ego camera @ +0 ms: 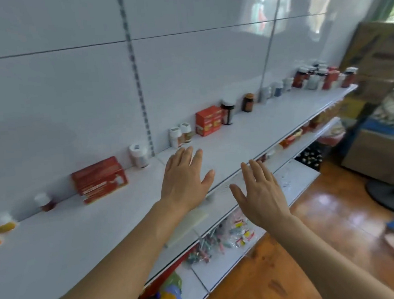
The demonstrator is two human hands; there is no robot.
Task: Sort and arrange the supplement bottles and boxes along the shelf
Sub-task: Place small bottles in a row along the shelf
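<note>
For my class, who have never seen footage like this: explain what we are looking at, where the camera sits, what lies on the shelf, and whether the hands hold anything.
There is no machine here. One camera, worn on a person's head, looks down at their two bare hands. The left hand and the right hand are both spread open over the long white shelf and hold nothing. Along the shelf's back stand a red cardboard box, a second red-orange box, white-capped bottles and a dark bottle cluster at the far end.
</note>
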